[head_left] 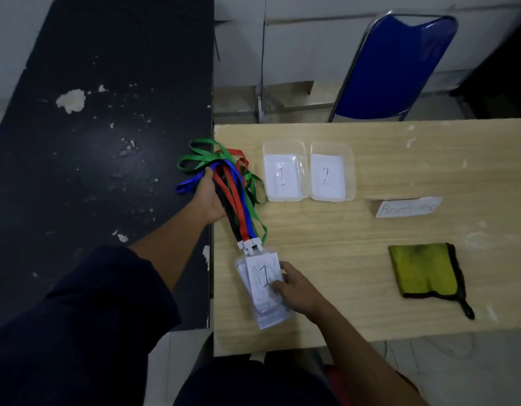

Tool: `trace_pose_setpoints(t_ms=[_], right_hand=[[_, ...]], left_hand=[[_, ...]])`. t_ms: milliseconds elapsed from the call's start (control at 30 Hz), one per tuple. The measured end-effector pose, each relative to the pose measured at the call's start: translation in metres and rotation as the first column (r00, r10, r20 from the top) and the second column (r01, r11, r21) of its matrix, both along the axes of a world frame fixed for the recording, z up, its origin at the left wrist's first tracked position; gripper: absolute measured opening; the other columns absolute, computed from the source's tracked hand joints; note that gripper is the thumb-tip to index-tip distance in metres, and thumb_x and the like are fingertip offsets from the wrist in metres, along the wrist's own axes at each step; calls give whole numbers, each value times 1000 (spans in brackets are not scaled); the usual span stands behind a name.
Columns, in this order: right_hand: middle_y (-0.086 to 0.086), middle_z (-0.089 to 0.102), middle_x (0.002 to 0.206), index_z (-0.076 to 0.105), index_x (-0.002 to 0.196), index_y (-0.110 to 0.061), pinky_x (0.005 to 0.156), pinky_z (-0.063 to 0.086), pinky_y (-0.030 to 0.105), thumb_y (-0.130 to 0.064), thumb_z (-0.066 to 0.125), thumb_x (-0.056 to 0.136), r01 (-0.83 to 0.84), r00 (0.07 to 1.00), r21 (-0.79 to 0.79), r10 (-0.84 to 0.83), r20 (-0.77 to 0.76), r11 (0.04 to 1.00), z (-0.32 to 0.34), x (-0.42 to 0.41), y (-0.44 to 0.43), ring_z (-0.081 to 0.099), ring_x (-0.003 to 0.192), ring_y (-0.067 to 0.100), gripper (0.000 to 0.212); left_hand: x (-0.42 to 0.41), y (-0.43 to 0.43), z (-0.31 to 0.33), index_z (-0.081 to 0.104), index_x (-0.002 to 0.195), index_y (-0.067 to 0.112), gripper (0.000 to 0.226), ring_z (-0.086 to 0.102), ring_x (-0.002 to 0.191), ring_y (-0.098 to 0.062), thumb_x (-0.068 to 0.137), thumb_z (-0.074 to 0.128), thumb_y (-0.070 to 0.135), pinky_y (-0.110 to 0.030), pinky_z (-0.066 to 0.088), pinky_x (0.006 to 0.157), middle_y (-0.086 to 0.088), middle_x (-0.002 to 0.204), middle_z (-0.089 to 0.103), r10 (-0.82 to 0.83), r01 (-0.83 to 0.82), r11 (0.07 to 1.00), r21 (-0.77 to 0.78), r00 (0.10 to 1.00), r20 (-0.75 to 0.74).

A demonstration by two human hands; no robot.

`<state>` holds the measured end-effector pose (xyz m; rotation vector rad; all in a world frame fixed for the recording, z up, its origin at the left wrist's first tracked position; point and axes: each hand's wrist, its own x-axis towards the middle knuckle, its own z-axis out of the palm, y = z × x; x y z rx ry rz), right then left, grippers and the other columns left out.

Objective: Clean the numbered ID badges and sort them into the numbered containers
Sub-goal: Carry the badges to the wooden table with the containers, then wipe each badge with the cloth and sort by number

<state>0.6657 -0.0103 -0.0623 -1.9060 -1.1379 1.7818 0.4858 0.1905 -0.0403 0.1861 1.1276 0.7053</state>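
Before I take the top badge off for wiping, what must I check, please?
1. Number readable: ok, the top badge shows 1.
2. Grip on badges: ok, the right hand holds the badge stack.
3. Lanyards separated: not ok, the left hand holds the lanyards bunched together.
4. Cleaning tool ready: ok, the microfibre cloth lies untouched, right of the badges.
5. Bins ready: ok, container 1 and container 2 stand side by side, no badges inside.
6. Dirt on the badge: cannot tell.
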Motion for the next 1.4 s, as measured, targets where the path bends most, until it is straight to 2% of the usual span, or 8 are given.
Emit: trace_pose_setpoints(t_ms=[233,400,533,667,867,1033,1267,1400], right_hand=[[6,61,128,44,137,-15,99,49,41,-8,52,94,-48,996,-7,48,80,999,-14,3,-2,60,112,20,44],[1,58,123,38,137,-12,86,46,30,-15,55,95,23,991,13,-25,131,1000,-19,2,-6,57,104,15,45],[4,59,124,39,133,-11,84,45,28,-16,55,95,54,993,8,-55,102,998,-22,-14,-1,58,103,17,42],[5,60,118,42,129,-10,78,42,25,-16,55,95,13,994,19,-15,107,1000,-25,-35,4,57,96,18,37],[14,58,116,53,122,-4,83,48,35,-17,58,90,-77,959,158,30,281,984,-27,-44,0,58,104,31,35],[14,51,120,58,121,-8,96,46,41,-30,62,90,-121,925,202,36,379,972,-30,-29,2,47,114,28,38],[-4,67,99,68,102,-15,81,44,21,-20,60,93,80,966,236,-134,223,968,-31,-14,6,62,99,17,13],[-2,71,94,69,89,-17,81,54,32,-17,64,92,243,967,83,-248,53,966,-29,-7,11,65,89,17,5]], left_hand=[[-9,-36,-9,54,135,17,55,64,102,-18,101,38,57,-29,55,70,-3,117,64,39,-28,999,47,964,-261],[-17,-78,-30,43,144,11,48,47,133,-21,103,47,36,-39,39,111,-7,148,48,78,-5,988,153,875,-477],[-19,-132,-35,57,123,18,25,54,114,-16,100,52,26,-36,46,87,-5,129,59,-20,64,996,59,823,-568],[-19,-168,-34,58,108,22,10,57,112,-15,100,52,22,-40,48,91,-4,123,63,-53,72,997,9,818,-572],[-13,-194,-27,64,100,27,10,60,102,-12,99,54,25,-32,52,81,-3,117,66,-31,76,996,49,791,-611],[-1,-200,-27,62,124,14,28,59,118,-21,98,57,21,-47,47,105,-4,127,63,13,54,994,90,787,-617],[14,-210,-28,49,140,14,46,48,126,-18,97,58,24,-33,42,101,-4,147,44,-66,214,972,102,658,-750],[14,-214,-28,49,142,17,45,50,124,-16,98,57,24,-25,40,93,1,140,48,-56,218,968,121,661,-748]])
